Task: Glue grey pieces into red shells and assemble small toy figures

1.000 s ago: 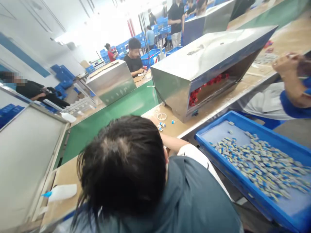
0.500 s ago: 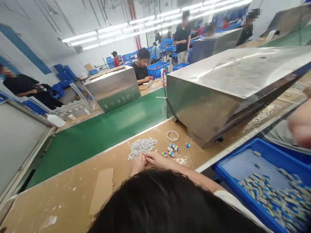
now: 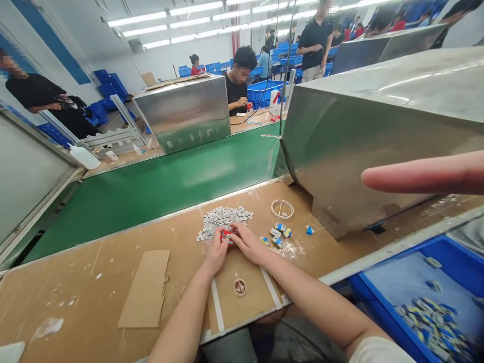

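My left hand (image 3: 215, 254) is closed around a small red piece (image 3: 226, 234), which has some blue showing at its lower side. My right hand (image 3: 249, 244) meets it there, its fingertips pinched on the same piece. Fingers cover much of the piece, so its kind cannot be made out. Just beyond both hands lies a heap of small light-grey flat pieces (image 3: 221, 218). Several blue, yellow and white small blocks (image 3: 278, 242) lie to the right of my right hand. Between my forearms stands a small round cup (image 3: 239, 287) with a thin stick in it.
A roll of tape (image 3: 282, 209) lies beyond the blocks. Flat cardboard (image 3: 145, 290) is at left. A green conveyor belt (image 3: 181, 179) runs behind the table. A metal housing (image 3: 340, 146) and a blue bin (image 3: 381, 297) of blocks are at right. Another person's finger (image 3: 419, 174) reaches in.
The view has shifted; the dark hair that covered the lower middle is gone, showing my forearms and the cup. A finger has come in at the right. My hands stay together by the grey heap.
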Available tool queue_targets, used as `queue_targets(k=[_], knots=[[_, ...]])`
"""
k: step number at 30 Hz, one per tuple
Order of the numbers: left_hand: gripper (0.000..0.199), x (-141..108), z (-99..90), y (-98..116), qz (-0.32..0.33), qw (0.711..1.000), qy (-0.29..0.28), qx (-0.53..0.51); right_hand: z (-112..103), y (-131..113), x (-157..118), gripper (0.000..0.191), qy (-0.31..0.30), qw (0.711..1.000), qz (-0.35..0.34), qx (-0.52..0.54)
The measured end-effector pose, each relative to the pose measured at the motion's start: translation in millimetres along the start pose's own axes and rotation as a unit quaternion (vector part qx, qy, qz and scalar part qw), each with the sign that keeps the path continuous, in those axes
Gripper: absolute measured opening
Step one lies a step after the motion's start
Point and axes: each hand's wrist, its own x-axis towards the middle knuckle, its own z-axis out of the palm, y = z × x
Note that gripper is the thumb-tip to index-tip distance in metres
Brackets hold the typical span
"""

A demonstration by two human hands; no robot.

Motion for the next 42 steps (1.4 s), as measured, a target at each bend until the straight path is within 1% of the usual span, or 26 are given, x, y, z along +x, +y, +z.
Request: queue_targets(k=[3, 7, 10, 13, 19, 25, 29, 32, 38, 42], knots=[[0.027, 2.7, 6.0, 4.0, 0.026, 0.999, 0.016, -0.026, -3.9, 5.0, 1.2, 0.043, -0.037, 0.999, -0.021, -0.001], [0.025, 6.5, 10.0, 10.1, 0.051, 0.997, 0.031, -0.048, -14.3, 8.4, 3.4, 0.049, -0.055, 0.998, -0.04, -0.011], [0.024, 6.4, 8.9, 14.5, 0.056, 0.996, 0.037, -0.058, -20.2, 5.1, 4.7, 0.051, -0.064, 0.997, -0.044, -0.012], [0.024, 4.0, 5.1, 19.5, 0.05, 0.996, 0.036, -0.06, -23.6, -3.2, 4.8, 0.052, -0.074, 0.997, -0.037, 0.001], [0.022, 1.0, 3.0, 30.0, 0.04, 0.996, 0.046, -0.058, -27.6, -21.5, 4.9, 0.052, -0.07, 0.997, -0.019, 0.035], [0.024, -1.1, 3.6, 36.2, 0.064, 0.992, 0.069, -0.079, -29.7, -31.2, 5.8, 0.052, -0.053, 0.998, -0.029, 0.031], [0.025, -0.8, 1.4, 39.3, 0.097, 0.988, 0.061, -0.1, -36.9, -30.8, 5.8, 0.052, -0.045, 0.997, -0.053, 0.013], [0.026, -2.0, -0.2, 38.9, 0.117, 0.987, 0.048, -0.104, -43.3, -28.2, 4.9, 0.052, -0.046, 0.995, -0.085, -0.002], [0.026, -7.0, -2.2, 29.9, 0.161, 0.983, 0.043, -0.073, -50.9, -27.3, 2.1, 0.052, -0.052, 0.987, -0.152, -0.026], [0.031, -6.3, -2.4, 22.7, 0.204, 0.976, 0.041, -0.056, -54.4, -30.2, 0.2, 0.048, -0.043, 0.981, -0.186, -0.038]])
